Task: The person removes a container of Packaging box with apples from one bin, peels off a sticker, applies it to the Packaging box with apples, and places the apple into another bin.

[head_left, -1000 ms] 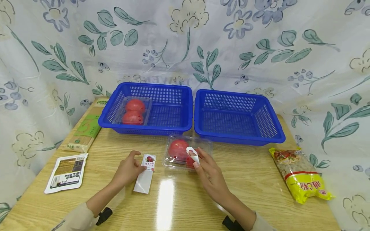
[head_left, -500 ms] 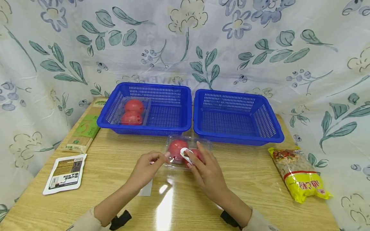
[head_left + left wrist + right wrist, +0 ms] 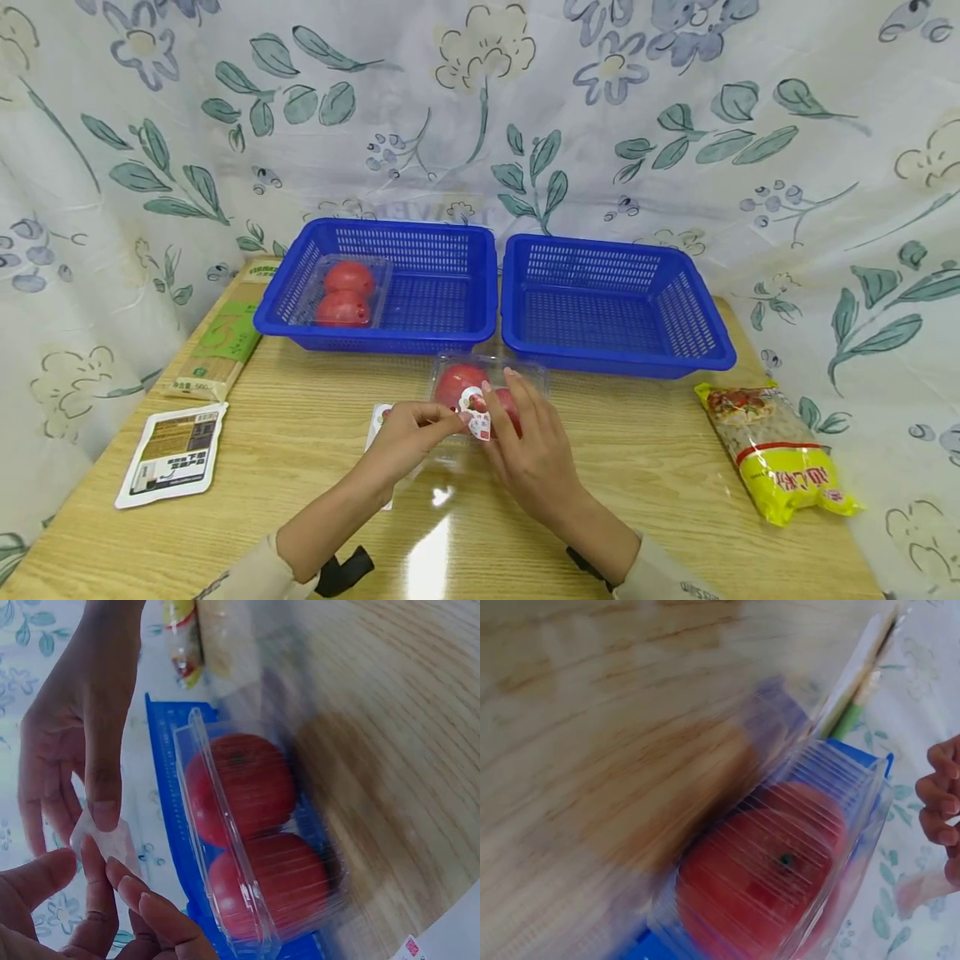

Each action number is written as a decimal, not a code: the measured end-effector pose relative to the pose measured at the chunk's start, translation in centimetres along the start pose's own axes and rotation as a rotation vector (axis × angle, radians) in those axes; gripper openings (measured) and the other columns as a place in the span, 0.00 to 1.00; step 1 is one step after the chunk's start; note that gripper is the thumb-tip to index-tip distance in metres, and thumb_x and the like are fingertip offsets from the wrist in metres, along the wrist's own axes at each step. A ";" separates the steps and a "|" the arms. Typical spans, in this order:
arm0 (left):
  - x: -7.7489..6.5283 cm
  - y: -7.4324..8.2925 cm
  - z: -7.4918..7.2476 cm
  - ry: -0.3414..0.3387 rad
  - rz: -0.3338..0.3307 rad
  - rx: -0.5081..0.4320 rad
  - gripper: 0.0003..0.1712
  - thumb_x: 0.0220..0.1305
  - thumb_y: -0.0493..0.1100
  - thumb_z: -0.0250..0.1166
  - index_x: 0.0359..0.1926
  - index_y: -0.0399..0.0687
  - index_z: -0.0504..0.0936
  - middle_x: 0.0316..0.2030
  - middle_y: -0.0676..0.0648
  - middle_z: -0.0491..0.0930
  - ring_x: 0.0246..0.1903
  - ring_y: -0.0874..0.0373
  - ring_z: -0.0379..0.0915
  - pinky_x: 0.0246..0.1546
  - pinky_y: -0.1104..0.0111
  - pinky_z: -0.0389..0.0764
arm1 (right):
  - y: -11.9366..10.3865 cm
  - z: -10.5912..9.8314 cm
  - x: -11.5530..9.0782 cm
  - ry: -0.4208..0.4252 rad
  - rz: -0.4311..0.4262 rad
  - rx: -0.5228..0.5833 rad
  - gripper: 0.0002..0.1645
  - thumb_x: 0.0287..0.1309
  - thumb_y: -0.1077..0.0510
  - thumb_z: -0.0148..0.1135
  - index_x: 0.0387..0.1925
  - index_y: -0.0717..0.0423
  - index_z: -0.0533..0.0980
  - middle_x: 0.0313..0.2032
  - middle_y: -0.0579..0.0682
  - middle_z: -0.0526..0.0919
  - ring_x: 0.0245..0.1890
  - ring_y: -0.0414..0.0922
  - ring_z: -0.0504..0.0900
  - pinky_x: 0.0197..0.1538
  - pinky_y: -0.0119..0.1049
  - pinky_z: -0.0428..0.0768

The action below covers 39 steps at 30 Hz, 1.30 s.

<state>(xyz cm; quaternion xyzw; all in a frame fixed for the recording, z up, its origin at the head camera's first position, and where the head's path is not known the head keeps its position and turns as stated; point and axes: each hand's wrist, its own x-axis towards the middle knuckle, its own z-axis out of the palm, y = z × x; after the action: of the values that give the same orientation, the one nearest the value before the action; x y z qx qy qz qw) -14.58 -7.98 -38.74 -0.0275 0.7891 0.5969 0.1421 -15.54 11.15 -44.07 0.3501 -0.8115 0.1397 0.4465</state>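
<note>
Both hands meet over a clear plastic box (image 3: 495, 362) that holds two red tomatoes (image 3: 454, 385). Between them is a white sticker (image 3: 477, 410) with a red fruit picture and red print. My left hand (image 3: 401, 442) pinches its left edge between thumb and fingertips. My right hand (image 3: 534, 454) holds the other edge by thumb and fingers, as the left wrist view shows. The sticker (image 3: 116, 844) is apart from the lid in that view. A white label strip (image 3: 377, 423) lies on the table, partly hidden under my left forearm.
Behind stand two blue baskets; the left basket (image 3: 390, 340) contains another box of tomatoes (image 3: 347, 293), the right basket (image 3: 615, 358) nothing. Noodles (image 3: 225, 333) and a white flat pouch (image 3: 172, 454) lie left. A yellow-ended food bag (image 3: 780, 454) lies right.
My left hand has gone from the label strip to the sticker and now pinches it. The sticker, earlier curled in my right hand, is now spread flatter with its print facing up.
</note>
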 end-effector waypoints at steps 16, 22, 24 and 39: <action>0.3 -0.7 0.0 0.012 0.005 0.033 0.10 0.58 0.42 0.68 0.29 0.38 0.87 0.28 0.53 0.79 0.36 0.59 0.69 0.39 0.67 0.70 | 0.1 -0.1 0.9 0.210 -0.196 -0.089 0.17 0.73 0.55 0.52 0.48 0.64 0.80 0.47 0.68 0.82 0.44 0.60 0.83 0.42 0.46 0.82; 0.4 -0.6 -0.4 -0.002 0.142 0.101 0.08 0.65 0.42 0.65 0.33 0.42 0.86 0.32 0.47 0.81 0.36 0.57 0.71 0.38 0.65 0.71 | 0.5 -0.3 -0.3 0.009 0.032 0.054 0.31 0.58 0.54 0.66 0.60 0.67 0.73 0.55 0.68 0.77 0.49 0.59 0.79 0.48 0.49 0.81; 0.5 -0.5 -0.6 0.003 0.196 0.130 0.08 0.66 0.42 0.64 0.33 0.43 0.85 0.32 0.46 0.81 0.36 0.57 0.71 0.37 0.65 0.72 | 0.9 -0.8 -0.1 -0.077 0.168 0.189 0.36 0.53 0.58 0.69 0.63 0.66 0.71 0.56 0.65 0.76 0.50 0.57 0.79 0.48 0.47 0.81; 3.1 -1.1 1.6 0.091 0.258 0.180 0.07 0.63 0.39 0.67 0.29 0.42 0.85 0.21 0.53 0.71 0.23 0.62 0.63 0.27 0.71 0.67 | 4.5 0.7 4.9 -0.260 0.755 0.633 0.04 0.55 0.61 0.72 0.27 0.57 0.85 0.37 0.50 0.81 0.43 0.49 0.75 0.43 0.40 0.73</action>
<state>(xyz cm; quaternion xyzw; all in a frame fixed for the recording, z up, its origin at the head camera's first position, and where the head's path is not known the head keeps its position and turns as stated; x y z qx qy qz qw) -17.03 -6.36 -40.98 0.0597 0.8419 0.5354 0.0305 -20.86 11.84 -40.05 0.1649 -0.8483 0.4855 0.1323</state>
